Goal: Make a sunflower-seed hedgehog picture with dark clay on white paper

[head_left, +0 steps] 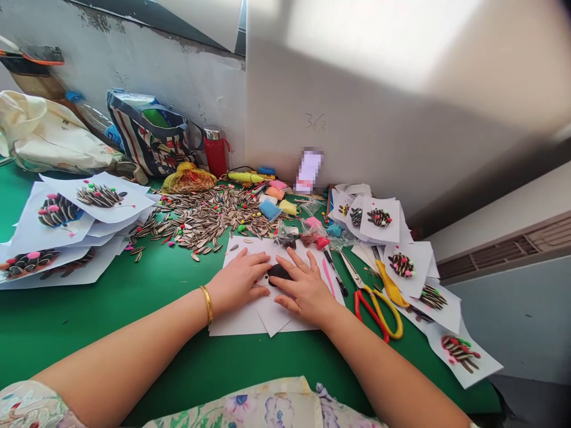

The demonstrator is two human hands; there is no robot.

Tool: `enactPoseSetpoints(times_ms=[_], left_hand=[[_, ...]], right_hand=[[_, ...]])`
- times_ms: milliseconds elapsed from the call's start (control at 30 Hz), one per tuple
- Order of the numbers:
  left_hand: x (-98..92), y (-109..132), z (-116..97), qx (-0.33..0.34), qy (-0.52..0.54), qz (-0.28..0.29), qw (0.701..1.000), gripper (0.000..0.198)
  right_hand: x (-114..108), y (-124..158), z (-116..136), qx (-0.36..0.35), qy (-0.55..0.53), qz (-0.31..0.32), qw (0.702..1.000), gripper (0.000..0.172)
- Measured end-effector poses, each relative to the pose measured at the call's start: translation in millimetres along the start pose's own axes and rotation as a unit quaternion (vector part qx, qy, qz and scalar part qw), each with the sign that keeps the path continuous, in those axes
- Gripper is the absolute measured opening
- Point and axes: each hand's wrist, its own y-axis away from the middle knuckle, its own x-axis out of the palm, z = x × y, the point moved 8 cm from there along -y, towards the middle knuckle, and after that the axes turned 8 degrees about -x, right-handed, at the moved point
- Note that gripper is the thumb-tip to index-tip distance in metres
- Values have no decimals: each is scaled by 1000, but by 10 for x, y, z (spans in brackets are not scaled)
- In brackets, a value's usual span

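White paper sheets (236,318) lie in front of me on the green table. On the top sheet is a flat, dark, rounded piece of what looks like clay (280,272). My left hand (238,279) lies flat at its left edge, fingers stretched out. Spread over its right side are the fingers of my right hand (306,285), which touch it and hide part of it. Neither hand is closed round anything. Just right of the paper are a black pen (335,271) and scissors (377,300) with red and yellow handles.
Loose striped sunflower seeds (209,217) cover the table's back. Papers with seed hedgehogs are stacked at left (120,217) and right (404,261). Coloured clay packs (270,209), a yellow cutter (390,285), a red flask (215,153) and a striped bag (149,134) stand around.
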Motion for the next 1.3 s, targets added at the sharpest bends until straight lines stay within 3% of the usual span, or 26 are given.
enactPoseSetpoints(times_ms=[467,700,967,1300], left_hand=[[-21,-3,-22,7,5,-7,1000,44],[-7,1,-8,2,-4,5,1000,47],[-1,5,21,9,-7,8,1000,48],[4,16,35,27,-7,11,1000,47]], right_hand=[[-5,13,61,-37,0,-13,999,35],[-27,19,23,-26,-15,-7,1000,36],[-105,81,-171,17,-20,-54,998,35],[-95,69,-122,10,-28,-46,999,27]])
